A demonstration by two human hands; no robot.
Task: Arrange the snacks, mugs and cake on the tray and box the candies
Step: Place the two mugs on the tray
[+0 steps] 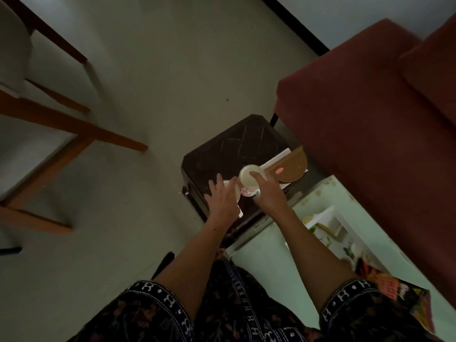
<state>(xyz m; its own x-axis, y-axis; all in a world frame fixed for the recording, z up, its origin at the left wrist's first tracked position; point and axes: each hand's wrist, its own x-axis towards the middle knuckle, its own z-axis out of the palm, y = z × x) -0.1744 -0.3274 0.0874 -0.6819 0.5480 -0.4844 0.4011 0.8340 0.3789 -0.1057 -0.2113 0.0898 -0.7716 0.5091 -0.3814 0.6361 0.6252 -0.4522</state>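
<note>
Two white mugs with a red pattern stand side by side on a dark stool (229, 146). My right hand (267, 193) grips the taller-looking mug (249, 180) from its right side, fingers over the rim. My left hand (223, 198) covers the other mug (232, 191), of which only a bit of rim shows. A brown woven tray (291, 166) leans on white paper (276, 159) at the stool's right edge. A colourful snack packet (404, 292) lies at the lower right on a pale green table (266, 267).
A white box or dish with small items (325, 228) sits on the green table. A dark red sofa (370, 107) fills the right side. Wooden chair legs (74, 129) stand on the grey floor at the left.
</note>
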